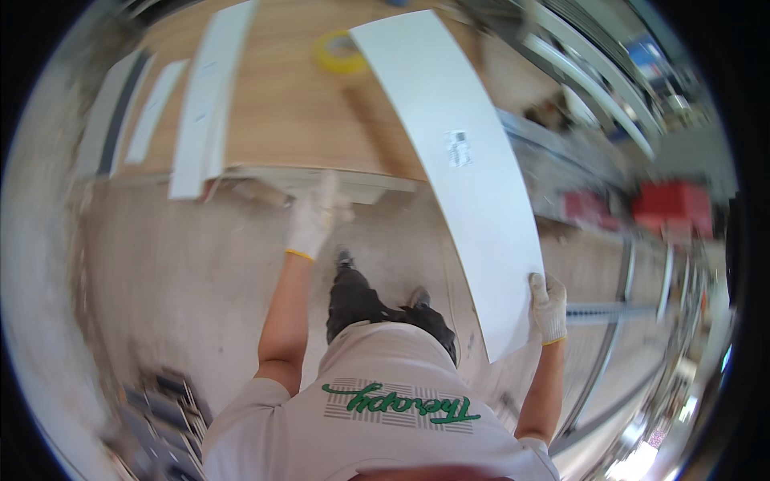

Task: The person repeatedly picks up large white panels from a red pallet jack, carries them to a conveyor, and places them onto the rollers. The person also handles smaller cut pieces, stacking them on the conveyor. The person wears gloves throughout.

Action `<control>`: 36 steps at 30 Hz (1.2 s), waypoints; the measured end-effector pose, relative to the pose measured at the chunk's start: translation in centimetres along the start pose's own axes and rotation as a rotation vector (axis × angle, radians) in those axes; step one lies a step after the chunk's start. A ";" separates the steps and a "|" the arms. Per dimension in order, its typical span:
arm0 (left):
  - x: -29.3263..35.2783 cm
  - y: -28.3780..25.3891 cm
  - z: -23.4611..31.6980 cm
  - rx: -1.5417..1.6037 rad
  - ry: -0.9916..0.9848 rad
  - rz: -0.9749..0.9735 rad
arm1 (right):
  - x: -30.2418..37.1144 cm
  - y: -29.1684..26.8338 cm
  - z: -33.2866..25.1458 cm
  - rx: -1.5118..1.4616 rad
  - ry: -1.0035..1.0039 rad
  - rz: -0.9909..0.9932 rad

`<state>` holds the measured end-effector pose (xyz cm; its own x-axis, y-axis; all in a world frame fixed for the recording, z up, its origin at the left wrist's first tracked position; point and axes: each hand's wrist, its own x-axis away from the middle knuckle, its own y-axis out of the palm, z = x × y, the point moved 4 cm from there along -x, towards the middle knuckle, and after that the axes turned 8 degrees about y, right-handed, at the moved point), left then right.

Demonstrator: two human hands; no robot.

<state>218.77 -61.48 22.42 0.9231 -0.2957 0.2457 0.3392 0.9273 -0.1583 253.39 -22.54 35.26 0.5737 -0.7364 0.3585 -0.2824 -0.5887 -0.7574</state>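
Note:
A long white panel with a small printed label slants from over the table down to my right side. My right hand, in a white work glove, grips its right edge near the lower end, thumb on top and the other fingers hidden beneath. My left hand, gloved the same way, hangs in the air close to the table's front edge. It touches nothing, and its fingers look stretched out though motion blurs them. Farther left, white strips lie on the wooden tabletop, their ends jutting past its edge.
A yellow tape roll sits on the tabletop beside the panel. A grey board with a dark edge lies at the far left. Metal rails and a red machine part stand to the right. Stacked dark pieces are at lower left.

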 end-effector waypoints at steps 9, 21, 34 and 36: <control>8.2 47.6 5.6 0.298 -0.095 -0.448 | 8.9 -7.4 27.9 -0.230 0.356 0.234; 9.6 76.1 9.9 -0.246 0.086 -0.208 | -4.5 -21.9 45.3 -0.329 0.371 0.152; 9.7 85.7 11.0 -0.175 0.156 -0.139 | -12.3 -29.4 52.5 -0.446 0.574 -0.015; 10.1 88.0 11.2 -0.118 0.123 -0.168 | -13.3 -31.2 53.2 -0.511 0.557 -0.007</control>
<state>255.88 19.68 21.65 0.8645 -0.4762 0.1609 0.5022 0.8315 -0.2376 295.43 23.33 25.08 0.1415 -0.7117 0.6881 -0.6795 -0.5753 -0.4553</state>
